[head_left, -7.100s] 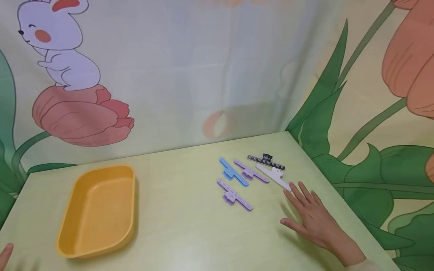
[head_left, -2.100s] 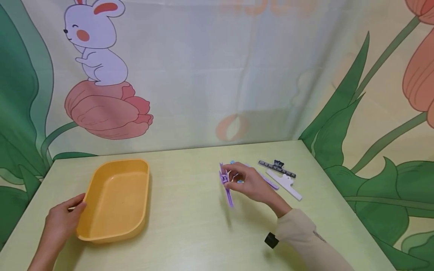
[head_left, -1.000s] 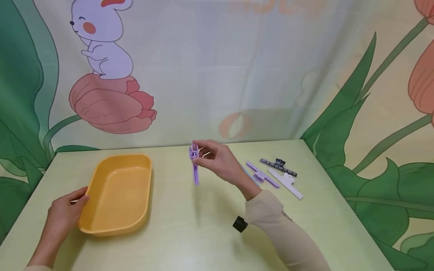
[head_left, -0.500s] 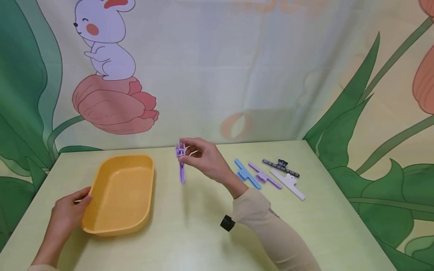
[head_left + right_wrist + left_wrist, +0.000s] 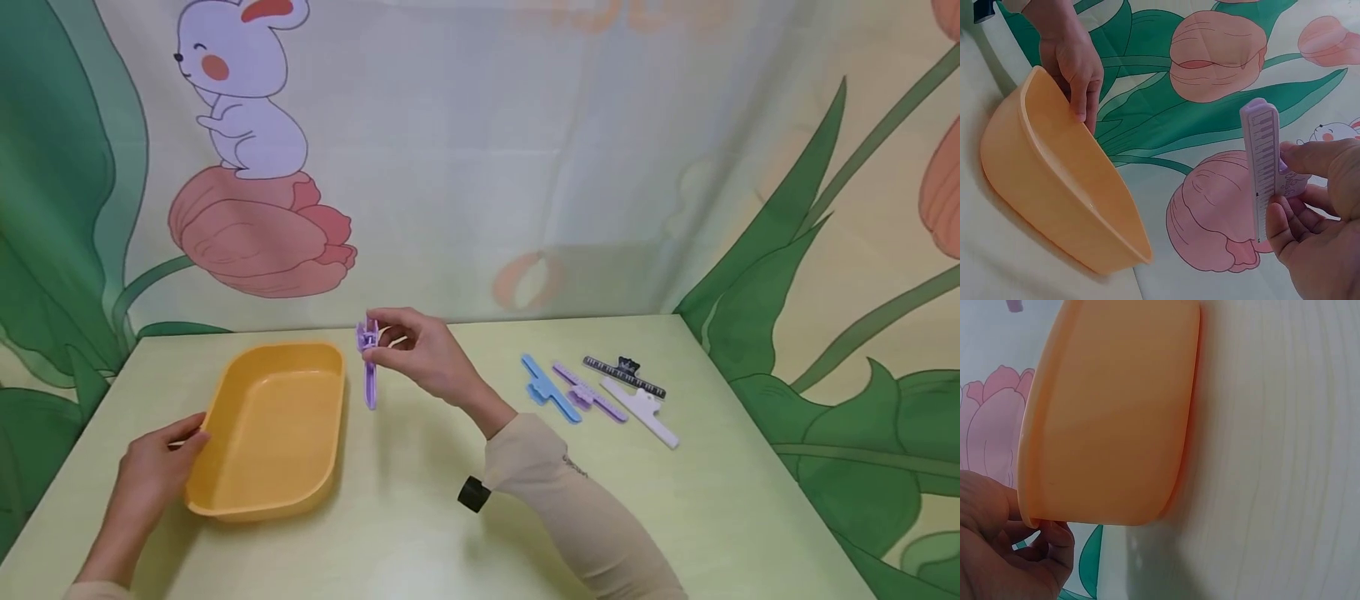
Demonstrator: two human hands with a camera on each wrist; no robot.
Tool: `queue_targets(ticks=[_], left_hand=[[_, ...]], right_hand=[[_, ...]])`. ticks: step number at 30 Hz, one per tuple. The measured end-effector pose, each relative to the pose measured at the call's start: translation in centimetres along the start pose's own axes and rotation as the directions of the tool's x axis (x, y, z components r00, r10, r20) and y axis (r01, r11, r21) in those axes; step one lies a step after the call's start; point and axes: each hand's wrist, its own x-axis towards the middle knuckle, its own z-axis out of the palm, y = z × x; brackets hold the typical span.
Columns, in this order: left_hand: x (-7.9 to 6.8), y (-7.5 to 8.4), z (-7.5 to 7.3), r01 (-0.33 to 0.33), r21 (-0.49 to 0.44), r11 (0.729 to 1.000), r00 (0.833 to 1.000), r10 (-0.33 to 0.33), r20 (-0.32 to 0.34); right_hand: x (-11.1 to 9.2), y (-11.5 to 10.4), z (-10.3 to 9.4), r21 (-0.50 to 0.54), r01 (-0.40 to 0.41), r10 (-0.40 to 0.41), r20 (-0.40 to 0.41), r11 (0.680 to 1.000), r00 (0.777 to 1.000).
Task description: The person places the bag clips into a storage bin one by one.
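Here, the right hand (image 5: 431, 354) pinches a purple bar-shaped plastic clip (image 5: 371, 385) above the desk (image 5: 397, 558); toward its left edge, the left hand (image 5: 153, 467) grips a yellow rounded-rectangular plastic tray (image 5: 272, 442) by the rim.

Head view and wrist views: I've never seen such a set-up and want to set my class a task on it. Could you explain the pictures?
There is no machine: a person works with bare hands. One camera on the head looks forward and down; one on each wrist watches that hand. The left hand grips the edge of a yellow tub. The right hand pinches a lilac clip above the table. Four more lie there: a blue clip, a purple clip, a white clip and a black clip.
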Motion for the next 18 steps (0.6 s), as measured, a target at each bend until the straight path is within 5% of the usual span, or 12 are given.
queue_targets(ticks=[18], left_hand=[[-0.1, 0.1, -0.2, -0.026, 0.01, 1.0, 0.999, 0.026, 0.022]], right_hand=[[2.7, 0.4, 4.4, 0.058, -0.022, 0.02, 0.036, 0.998, 0.999]])
